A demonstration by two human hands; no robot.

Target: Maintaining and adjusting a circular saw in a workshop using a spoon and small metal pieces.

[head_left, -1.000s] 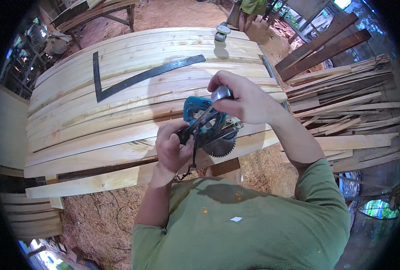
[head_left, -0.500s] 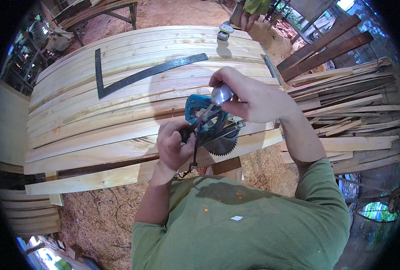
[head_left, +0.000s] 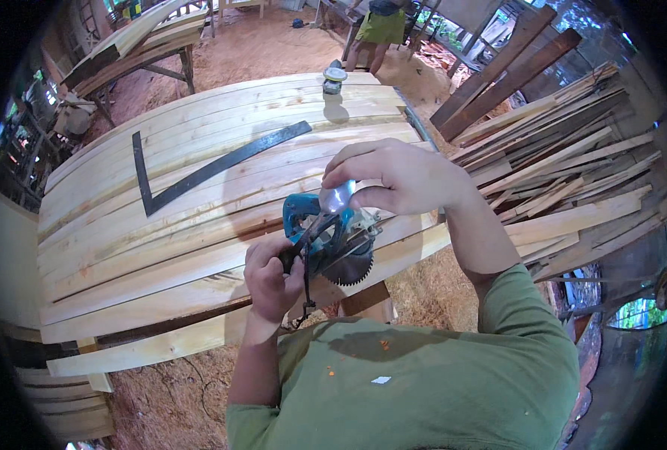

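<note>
My left hand (head_left: 269, 274) is closed around a dark narrow tool with a black handle (head_left: 291, 256). It slants up and right toward my other hand. My right hand (head_left: 386, 176) grips a shiny, silver, rounded object (head_left: 337, 198) between thumb and fingers, at the tool's upper end. Whether the two are joined I cannot tell. Just below and behind them a teal circular saw (head_left: 297, 206) rests at the near edge of the boards, its toothed blade (head_left: 352, 268) facing me. A thin dark cord (head_left: 308, 292) hangs beside my left hand.
Pale planks (head_left: 161, 255) lie side by side as a work surface. On them are a black carpenter's square (head_left: 221, 166) and a small yellow-topped power tool (head_left: 334, 79). Wood strips (head_left: 551, 165) are piled at right. A person in green shorts (head_left: 382, 28) stands beyond.
The view has shifted, so the planks sit lower and the far ground shows more. My hands keep the same grips over the saw, with little movement relative to it.
</note>
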